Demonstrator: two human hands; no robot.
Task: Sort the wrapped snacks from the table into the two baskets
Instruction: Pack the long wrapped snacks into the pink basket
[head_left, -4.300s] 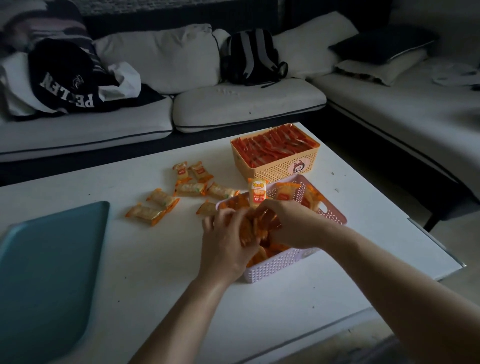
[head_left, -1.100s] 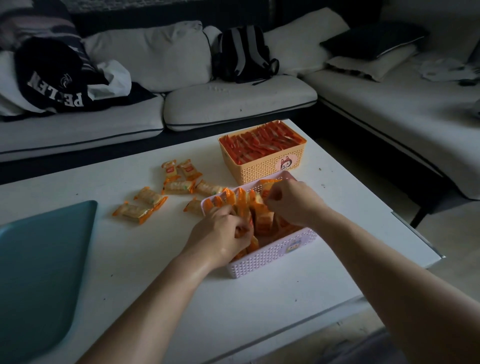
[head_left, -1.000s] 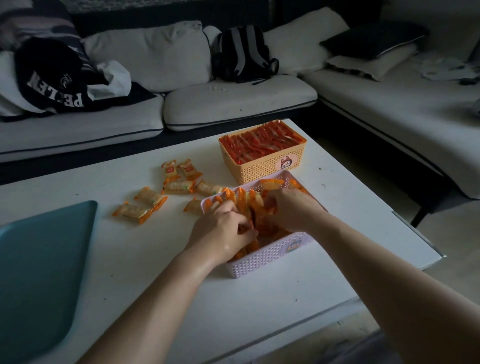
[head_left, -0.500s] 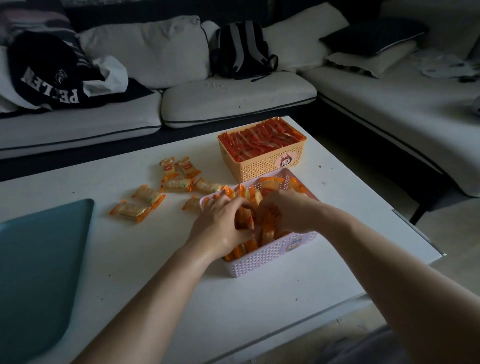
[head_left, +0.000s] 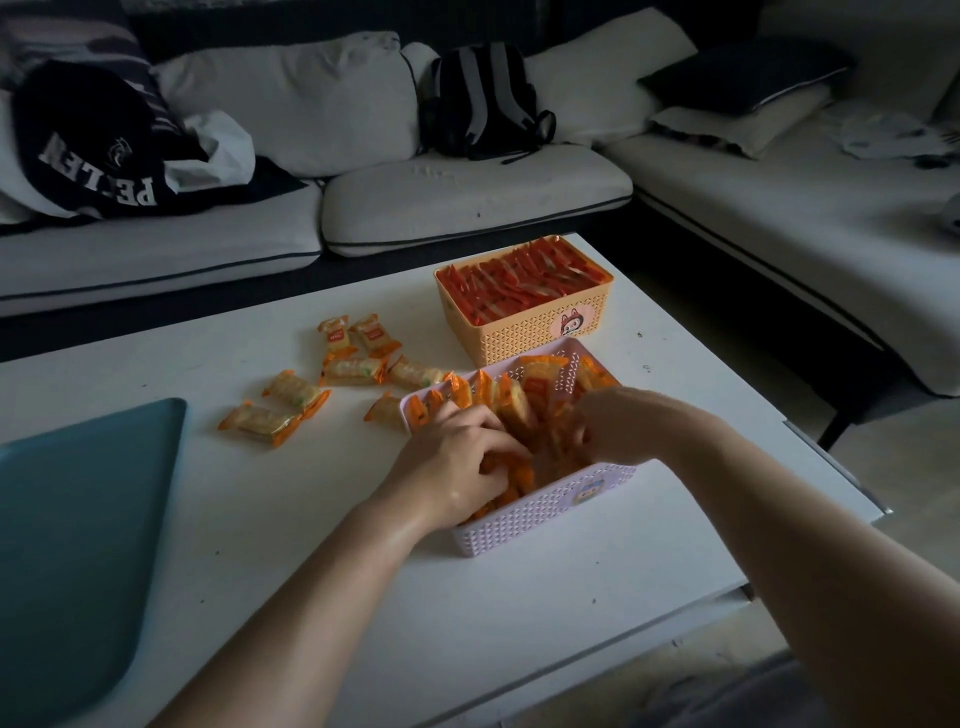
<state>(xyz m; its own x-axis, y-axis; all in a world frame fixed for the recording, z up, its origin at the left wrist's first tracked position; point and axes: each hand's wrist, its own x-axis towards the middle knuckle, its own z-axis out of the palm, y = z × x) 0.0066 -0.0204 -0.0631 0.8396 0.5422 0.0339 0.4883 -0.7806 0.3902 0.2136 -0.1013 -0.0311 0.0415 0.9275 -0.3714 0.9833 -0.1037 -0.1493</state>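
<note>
Head view: left hand (head_left: 457, 457) and right hand (head_left: 623, 426) curl fingers round orange snacks (head_left: 511, 410) in pink basket (head_left: 545, 514).

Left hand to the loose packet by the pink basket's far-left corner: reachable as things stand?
Probably yes. The left hand is at the pink basket's left end; the packet lies on open table just beside it, nothing between. Its fingers grip snacks inside, so it would need to let go first.
</note>
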